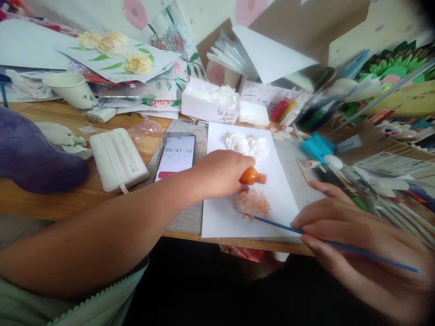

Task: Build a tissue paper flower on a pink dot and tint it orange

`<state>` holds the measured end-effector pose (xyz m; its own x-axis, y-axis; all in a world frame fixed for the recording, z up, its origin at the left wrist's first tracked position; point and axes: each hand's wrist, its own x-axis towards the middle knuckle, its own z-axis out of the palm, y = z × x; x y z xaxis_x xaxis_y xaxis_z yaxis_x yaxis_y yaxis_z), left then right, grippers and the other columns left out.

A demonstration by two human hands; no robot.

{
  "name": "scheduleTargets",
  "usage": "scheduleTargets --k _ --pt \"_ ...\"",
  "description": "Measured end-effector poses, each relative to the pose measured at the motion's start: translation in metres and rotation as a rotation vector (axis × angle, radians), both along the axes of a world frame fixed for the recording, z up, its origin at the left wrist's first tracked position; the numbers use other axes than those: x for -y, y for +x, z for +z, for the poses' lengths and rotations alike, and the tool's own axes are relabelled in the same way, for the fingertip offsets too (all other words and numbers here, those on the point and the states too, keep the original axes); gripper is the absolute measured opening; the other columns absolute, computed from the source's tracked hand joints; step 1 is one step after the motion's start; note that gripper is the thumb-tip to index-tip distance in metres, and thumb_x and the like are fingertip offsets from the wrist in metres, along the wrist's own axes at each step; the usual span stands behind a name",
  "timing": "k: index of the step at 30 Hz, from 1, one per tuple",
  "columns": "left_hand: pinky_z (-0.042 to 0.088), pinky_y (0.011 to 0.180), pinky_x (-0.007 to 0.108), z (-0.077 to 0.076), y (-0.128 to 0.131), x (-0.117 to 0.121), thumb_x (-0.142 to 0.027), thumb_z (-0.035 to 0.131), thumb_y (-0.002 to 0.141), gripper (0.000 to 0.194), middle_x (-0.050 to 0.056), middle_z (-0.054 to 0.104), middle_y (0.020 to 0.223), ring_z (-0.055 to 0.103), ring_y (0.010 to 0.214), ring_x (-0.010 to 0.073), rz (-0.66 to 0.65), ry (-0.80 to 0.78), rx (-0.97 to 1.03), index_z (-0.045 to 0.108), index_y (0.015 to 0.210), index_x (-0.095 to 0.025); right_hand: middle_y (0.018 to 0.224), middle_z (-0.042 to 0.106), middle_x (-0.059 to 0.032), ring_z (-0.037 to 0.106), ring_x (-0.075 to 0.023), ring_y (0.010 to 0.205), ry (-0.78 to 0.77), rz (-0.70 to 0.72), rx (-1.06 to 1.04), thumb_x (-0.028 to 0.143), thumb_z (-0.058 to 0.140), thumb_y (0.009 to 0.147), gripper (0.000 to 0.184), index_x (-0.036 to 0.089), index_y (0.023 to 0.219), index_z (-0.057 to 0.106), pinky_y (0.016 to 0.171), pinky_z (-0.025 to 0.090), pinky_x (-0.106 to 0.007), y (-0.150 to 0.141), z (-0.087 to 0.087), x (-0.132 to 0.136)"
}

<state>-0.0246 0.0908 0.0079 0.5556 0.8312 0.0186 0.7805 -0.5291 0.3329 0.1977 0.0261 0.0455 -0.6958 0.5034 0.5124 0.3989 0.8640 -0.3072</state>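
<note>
My left hand (220, 174) is closed around a small orange paint bottle (253, 176), tipped nozzle-right over a white paper sheet (217, 217). Just below the nozzle lies a tuft of white fibrous material stained orange (253, 203). A second, clean white tuft (246, 145) lies further back on the sheet. My right hand (356, 244) pinches a thin blue brush (340, 244), whose tip touches the lower edge of the orange tuft.
A phone (176, 156) showing a timer and a white case (117, 158) lie left of the sheet. A tissue box (209, 104), paper cup (71, 88), flower paintings (115, 56) and pens (374, 190) crowd the back and right. A purple cushion (30, 154) sits left.
</note>
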Motion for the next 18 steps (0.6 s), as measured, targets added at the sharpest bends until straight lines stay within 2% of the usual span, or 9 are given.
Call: scheduleTargets --k 4,9,15,18 --pt "0.031 0.055 0.027 -0.002 0.000 -0.001 -0.038 0.059 0.072 0.019 0.001 0.062 0.078 0.058 0.071 0.0193 0.001 0.016 -0.001 0.054 0.079 -0.021 0.071 0.069 0.0002 0.068 -0.0178 0.065 -0.034 -0.010 -0.031 0.010 0.063 0.071 0.015 0.021 0.081 0.064 0.103 0.042 -0.046 0.003 -0.005 0.001" --pt "0.030 0.055 0.028 -0.003 -0.001 -0.001 -0.039 0.058 0.072 0.019 0.001 0.062 0.078 0.058 0.071 0.0196 -0.003 0.019 0.011 0.053 0.079 -0.021 0.072 0.068 0.0004 0.067 -0.0179 0.068 -0.118 -0.124 -0.159 0.005 0.064 0.070 0.020 0.020 0.084 0.065 0.102 0.043 -0.047 0.002 -0.011 0.007" --pt "0.030 0.055 0.028 -0.002 0.000 -0.001 -0.033 0.057 0.071 0.014 0.000 0.062 0.076 0.057 0.070 0.0185 0.004 0.010 0.021 0.053 0.076 -0.021 0.072 0.067 -0.0005 0.067 -0.0194 0.070 -0.171 -0.286 -0.294 0.006 0.064 0.071 0.018 0.021 0.080 0.066 0.103 0.041 -0.049 -0.004 -0.016 0.011" --pt "0.028 0.053 0.028 -0.002 0.001 -0.001 -0.030 0.057 0.070 0.012 0.000 0.062 0.075 0.056 0.069 0.0181 0.007 0.013 0.026 0.051 0.074 -0.021 0.069 0.065 0.0004 0.065 -0.0195 0.069 -0.198 -0.263 -0.339 0.004 0.062 0.071 0.021 0.023 0.079 0.066 0.100 0.044 -0.052 -0.004 -0.019 0.010"
